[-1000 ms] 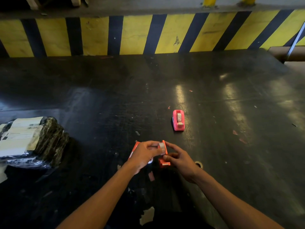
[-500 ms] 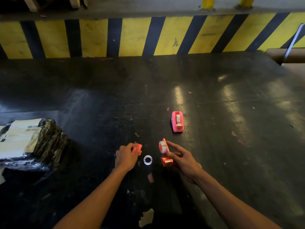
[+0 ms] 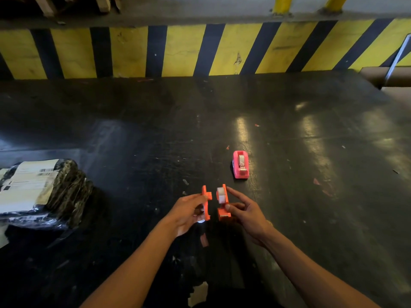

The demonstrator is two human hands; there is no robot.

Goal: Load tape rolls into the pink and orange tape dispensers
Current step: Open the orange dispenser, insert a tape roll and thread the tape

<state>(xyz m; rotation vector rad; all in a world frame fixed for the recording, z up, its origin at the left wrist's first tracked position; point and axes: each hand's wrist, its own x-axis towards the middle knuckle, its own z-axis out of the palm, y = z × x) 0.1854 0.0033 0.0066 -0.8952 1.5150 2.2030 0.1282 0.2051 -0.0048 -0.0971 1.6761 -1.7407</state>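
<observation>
Now | left hand (image 3: 189,213) grips orange cover (image 3: 206,202) | right hand (image 3: 246,213) grips orange dispenser (image 3: 223,202) | pink dispenser (image 3: 240,164) beyond

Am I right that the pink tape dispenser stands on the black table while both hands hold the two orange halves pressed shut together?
Not quite: the head view shows the left hand's orange half and the right hand's roll-bearing half held apart. The pink tape dispenser does stand on the black table.

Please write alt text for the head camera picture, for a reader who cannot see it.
Two bare hands hold apart the halves of a small orange plastic tape dispenser: the left hand has the empty side piece, the right hand the half carrying a white tape roll. Beyond them a small pink plastic tape dispenser stands on the dark scuffed table.
</observation>
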